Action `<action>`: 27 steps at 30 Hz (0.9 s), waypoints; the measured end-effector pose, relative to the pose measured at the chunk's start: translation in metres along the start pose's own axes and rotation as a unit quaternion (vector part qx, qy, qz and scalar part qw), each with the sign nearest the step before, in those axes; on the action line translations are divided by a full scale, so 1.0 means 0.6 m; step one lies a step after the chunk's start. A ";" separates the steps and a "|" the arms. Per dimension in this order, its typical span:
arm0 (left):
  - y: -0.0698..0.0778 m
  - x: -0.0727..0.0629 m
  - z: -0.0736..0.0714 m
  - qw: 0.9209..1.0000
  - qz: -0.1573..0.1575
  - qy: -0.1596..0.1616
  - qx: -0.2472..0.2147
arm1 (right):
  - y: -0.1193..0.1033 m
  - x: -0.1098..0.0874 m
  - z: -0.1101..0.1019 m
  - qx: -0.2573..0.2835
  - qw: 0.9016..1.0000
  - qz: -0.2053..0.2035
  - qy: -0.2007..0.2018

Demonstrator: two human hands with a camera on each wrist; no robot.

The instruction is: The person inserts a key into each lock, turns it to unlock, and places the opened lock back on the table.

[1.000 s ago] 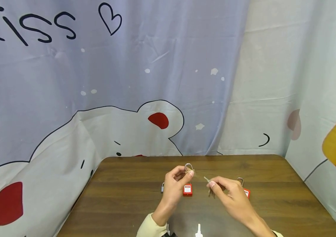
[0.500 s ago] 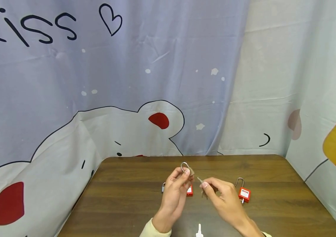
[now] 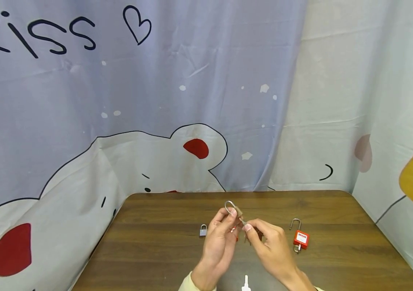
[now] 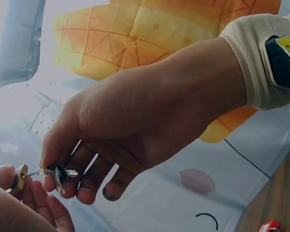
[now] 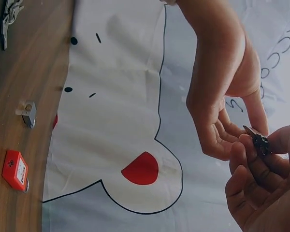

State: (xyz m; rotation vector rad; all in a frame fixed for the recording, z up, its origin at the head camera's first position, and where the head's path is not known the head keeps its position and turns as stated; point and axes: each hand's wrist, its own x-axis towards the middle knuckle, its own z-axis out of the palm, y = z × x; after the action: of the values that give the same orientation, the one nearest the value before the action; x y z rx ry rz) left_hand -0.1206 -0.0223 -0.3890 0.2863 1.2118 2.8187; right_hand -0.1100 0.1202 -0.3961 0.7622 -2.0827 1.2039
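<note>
My left hand holds a small brass padlock above the table, thumb and fingers round its body. The padlock is tilted, its silver shackle standing up to the left. From the right, my right hand pinches a key between thumb and forefinger, its tip right at the padlock's lower end. Other keys hang from the same bunch in the left wrist view. There the brass body of the padlock faces the key. Seen from the right wrist, the bunch of keys lies between my right fingers.
On the wooden table, a small grey padlock stands left of my hands. A red padlock with its shackle raised lies to the right. Another red padlock is mostly hidden behind my left hand in the head view. A white key-shaped piece lies in front.
My right hand has moved left, bringing the key up to the brass padlock. My left hand has turned the padlock so that its lower end tilts toward the key.
</note>
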 end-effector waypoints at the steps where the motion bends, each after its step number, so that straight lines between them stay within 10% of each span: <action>1: 0.000 -0.001 0.001 1.000 0.000 -0.002 -0.002 | 0.000 0.000 0.000 0.002 1.000 -0.001 0.001; 27: -0.012 -0.007 -0.002 1.000 0.010 -0.009 0.017 | 0.002 -0.001 0.013 -0.001 0.997 -0.046 0.055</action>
State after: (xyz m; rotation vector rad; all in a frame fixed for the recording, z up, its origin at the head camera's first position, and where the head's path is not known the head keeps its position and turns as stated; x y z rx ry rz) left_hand -0.1168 -0.0187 -0.3959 0.3273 1.2605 2.8074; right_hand -0.1120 0.1140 -0.4002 0.7650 -1.9372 1.1662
